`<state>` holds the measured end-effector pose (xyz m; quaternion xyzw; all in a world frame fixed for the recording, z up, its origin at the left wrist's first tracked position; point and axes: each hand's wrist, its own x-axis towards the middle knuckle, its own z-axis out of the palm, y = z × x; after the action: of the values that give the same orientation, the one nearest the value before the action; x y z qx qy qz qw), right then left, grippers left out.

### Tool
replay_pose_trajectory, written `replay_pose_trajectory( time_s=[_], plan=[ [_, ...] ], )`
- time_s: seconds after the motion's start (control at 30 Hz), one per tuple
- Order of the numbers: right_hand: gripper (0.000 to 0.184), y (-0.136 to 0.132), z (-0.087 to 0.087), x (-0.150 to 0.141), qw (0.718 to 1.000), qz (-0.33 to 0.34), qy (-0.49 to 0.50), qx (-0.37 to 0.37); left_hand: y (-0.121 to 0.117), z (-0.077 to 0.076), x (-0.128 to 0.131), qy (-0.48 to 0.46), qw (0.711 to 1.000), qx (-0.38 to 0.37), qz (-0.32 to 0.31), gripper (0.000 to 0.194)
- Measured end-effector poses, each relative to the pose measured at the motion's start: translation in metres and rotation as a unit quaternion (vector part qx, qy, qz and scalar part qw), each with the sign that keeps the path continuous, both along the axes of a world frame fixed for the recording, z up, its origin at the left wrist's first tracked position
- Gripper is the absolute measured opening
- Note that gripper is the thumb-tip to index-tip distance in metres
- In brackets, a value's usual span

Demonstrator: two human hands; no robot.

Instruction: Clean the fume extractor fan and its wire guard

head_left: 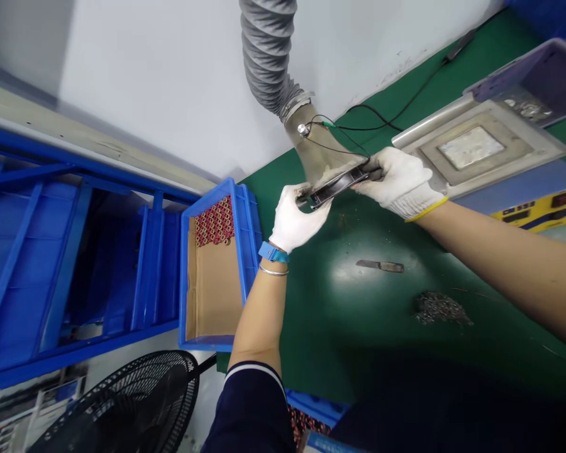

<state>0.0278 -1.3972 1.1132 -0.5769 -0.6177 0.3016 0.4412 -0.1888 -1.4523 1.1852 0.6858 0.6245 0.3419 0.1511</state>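
Observation:
A flared fume extraction nozzle (321,151) ends in a dark slot-shaped mouth (339,187). My left hand (298,219), in a white glove, is closed on the left end of that mouth, thumb and fingers curled round its edge. At the right end, my right hand (399,181), also gloved, pinches the rim with its darkened fingertips. Whether either hand has a small part between its fingers cannot be made out. A thin black cable (342,129) hangs across the nozzle. Below the hands, a short knife (380,266) lies on the green table (330,302).
A grey hose (268,50) rises from the nozzle. At left, a blue crate (183,277) holds red and brass parts (216,221). A solder pot (471,148) and purple bin (551,78) stand right. Loose metal bits (441,308) lie in front; a black fan (136,396) stands lower left.

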Motion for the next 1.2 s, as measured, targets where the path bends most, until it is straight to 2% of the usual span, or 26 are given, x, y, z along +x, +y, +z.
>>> replay_pose_trajectory(
  time_s=[0.13, 0.23, 0.33, 0.43, 0.53, 0.6, 0.67, 0.73, 0.77, 0.8, 0.87, 0.9, 0.93, 1.0, 1.1, 1.2],
  plan=[
    [0.037, -0.005, -0.010, -0.005, 1.000, -0.008, -0.009, -0.005, -0.003, -0.023, -0.013, -0.063, 0.998, -0.025, -0.009, 0.051],
    [0.038, -0.009, -0.013, -0.010, 1.000, -0.013, -0.020, 0.006, -0.003, -0.033, -0.021, -0.095, 0.994, -0.055, -0.028, 0.055],
    [0.040, -0.013, -0.006, -0.014, 0.998, -0.029, -0.053, -0.003, -0.009, -0.038, -0.015, -0.034, 0.998, -0.001, -0.057, 0.056],
    [0.042, -0.018, 0.003, -0.014, 0.995, -0.033, -0.083, -0.049, -0.019, -0.046, -0.002, 0.021, 0.994, 0.079, -0.070, 0.063],
    [0.044, -0.021, 0.010, -0.010, 0.995, -0.015, -0.066, -0.074, -0.026, -0.057, 0.002, 0.023, 0.994, 0.078, -0.069, 0.062],
    [0.046, -0.020, 0.012, -0.007, 0.996, -0.010, -0.060, -0.066, -0.032, -0.056, 0.000, 0.012, 0.993, 0.075, -0.091, 0.050],
    [0.047, -0.019, 0.012, -0.006, 0.995, -0.021, -0.074, -0.060, -0.043, -0.045, 0.000, -0.004, 0.987, 0.085, -0.136, 0.048],
    [0.046, -0.018, 0.012, -0.006, 0.993, -0.028, -0.099, -0.063, -0.057, -0.030, 0.005, -0.027, 0.976, 0.061, -0.207, 0.075],
    [0.046, -0.017, 0.012, -0.006, 0.991, -0.026, -0.114, -0.065, -0.063, -0.025, 0.007, -0.043, 0.976, 0.053, -0.208, 0.080],
    [0.046, -0.017, 0.012, -0.007, 0.989, -0.019, -0.131, -0.065, -0.068, -0.022, 0.009, -0.065, 0.979, 0.063, -0.181, 0.073],
    [0.048, -0.017, 0.011, -0.009, 0.985, -0.010, -0.158, -0.062, -0.071, -0.027, 0.009, -0.129, 0.987, 0.088, -0.036, 0.062],
    [0.048, -0.017, 0.010, -0.010, 0.985, -0.008, -0.164, -0.060, -0.070, -0.033, 0.007, -0.168, 0.983, 0.069, 0.037, 0.061],
    [0.048, -0.018, 0.008, -0.012, 0.986, -0.010, -0.159, -0.056, -0.069, -0.041, 0.004, -0.215, 0.970, 0.042, 0.106, 0.060],
    [0.044, -0.017, 0.001, -0.015, 0.992, -0.007, -0.117, -0.041, -0.069, -0.056, -0.001, -0.318, 0.930, -0.035, 0.179, 0.055],
    [0.037, -0.016, -0.015, -0.020, 1.000, -0.008, 0.000, -0.013, -0.074, -0.072, 0.000, -0.497, 0.831, -0.143, 0.203, 0.049],
    [0.043, -0.014, -0.028, -0.024, 0.995, -0.034, 0.092, -0.020, -0.084, -0.081, 0.012, -0.625, 0.727, -0.192, 0.211, 0.037]
  ],
)
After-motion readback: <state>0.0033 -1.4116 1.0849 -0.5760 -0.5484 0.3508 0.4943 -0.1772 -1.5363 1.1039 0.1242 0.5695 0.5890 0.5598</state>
